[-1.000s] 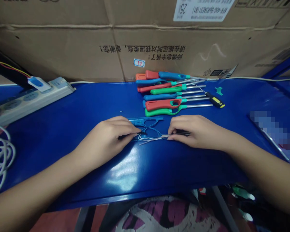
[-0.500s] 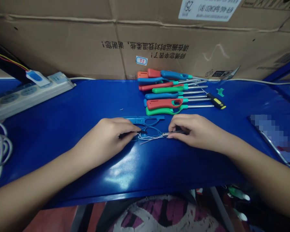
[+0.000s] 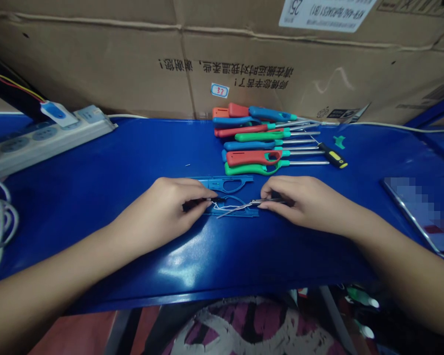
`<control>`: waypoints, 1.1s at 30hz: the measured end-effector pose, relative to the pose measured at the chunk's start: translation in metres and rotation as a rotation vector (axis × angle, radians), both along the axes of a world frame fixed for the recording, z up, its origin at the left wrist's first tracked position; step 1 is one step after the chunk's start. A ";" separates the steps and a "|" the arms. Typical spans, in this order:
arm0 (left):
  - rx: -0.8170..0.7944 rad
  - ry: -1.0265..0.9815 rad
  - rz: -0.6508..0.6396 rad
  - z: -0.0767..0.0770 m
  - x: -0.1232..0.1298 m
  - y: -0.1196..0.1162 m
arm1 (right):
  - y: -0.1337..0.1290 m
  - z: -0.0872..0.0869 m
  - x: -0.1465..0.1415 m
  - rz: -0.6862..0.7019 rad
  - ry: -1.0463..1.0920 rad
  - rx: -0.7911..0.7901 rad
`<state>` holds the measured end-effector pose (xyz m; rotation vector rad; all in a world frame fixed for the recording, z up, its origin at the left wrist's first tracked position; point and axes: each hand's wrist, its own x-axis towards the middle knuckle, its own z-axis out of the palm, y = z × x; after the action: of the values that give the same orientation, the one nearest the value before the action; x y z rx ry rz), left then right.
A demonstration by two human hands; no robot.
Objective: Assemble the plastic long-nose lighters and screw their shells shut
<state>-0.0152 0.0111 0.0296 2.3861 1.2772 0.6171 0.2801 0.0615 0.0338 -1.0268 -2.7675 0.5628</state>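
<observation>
My left hand (image 3: 179, 202) is closed in a pinch on a small black part (image 3: 217, 199) with thin white wires (image 3: 227, 207) coming off it. Its other end is hidden by the fingers. My right hand (image 3: 299, 199) grips a slim metal tube (image 3: 268, 201) between thumb and fingers. From the tube's left end a thin metal rod (image 3: 233, 211) slants down toward the left; I cannot tell how the two join. Beneath the wires lies one blue lighter casing half (image 3: 248, 213), partly covered by my left hand. Just behind it rests another blue casing half (image 3: 244, 181).
Several coloured stick lighters (image 3: 255, 158) are piled at the back, near a black and yellow screwdriver (image 3: 333, 156) and a green plastic piece (image 3: 339, 142). A power strip (image 3: 29, 145) and coiled cable (image 3: 0, 227) are left, a phone (image 3: 422, 212) right. A cardboard box (image 3: 114, 69) stands behind.
The black part and the tube stay in my hands, nearly in place. The thin rod's left end has risen slightly, and more of the near casing half shows. The view has shifted a little.
</observation>
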 end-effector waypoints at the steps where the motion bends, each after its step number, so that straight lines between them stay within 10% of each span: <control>1: 0.002 -0.002 0.002 0.000 0.000 0.000 | 0.000 0.000 0.000 -0.005 0.001 -0.002; 33: -0.078 -0.026 0.031 0.002 -0.002 0.004 | -0.006 -0.001 -0.003 0.106 0.070 -0.125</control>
<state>-0.0168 0.0149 0.0315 2.2923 1.3052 0.5942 0.2772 0.0557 0.0325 -0.8695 -2.7676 0.7801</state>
